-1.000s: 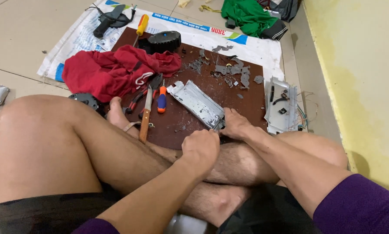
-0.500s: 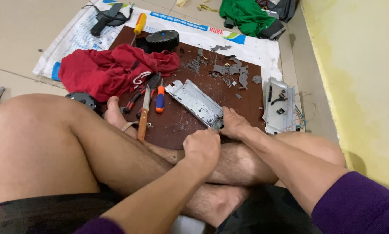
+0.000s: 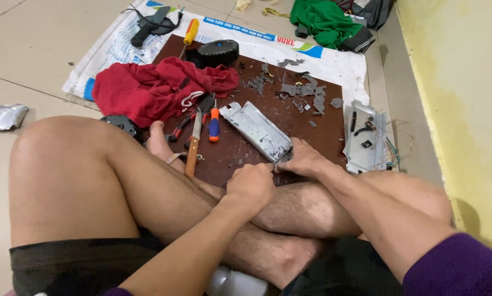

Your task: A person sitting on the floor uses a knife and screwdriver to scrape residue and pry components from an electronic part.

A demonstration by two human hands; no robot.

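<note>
Gripping near end of metal housing (image 3: 257, 130): right hand (image 3: 306, 160) clamped on; left hand (image 3: 250, 185) fisted. Stiff, sharp-edged; hold flat sides.

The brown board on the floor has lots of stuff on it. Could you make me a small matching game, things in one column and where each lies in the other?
Things:
1. red cloth
2. grey metal casing
3. black round part
4. pale circuit panel with wires

Places:
A. far edge of the brown board, next to a yellow-handled screwdriver
B. off the board's right edge, near the yellow wall
C. left part of the board, bunched up
D. middle of the board, its near end at both hands

Pairs: 1-C, 2-D, 3-A, 4-B
</note>
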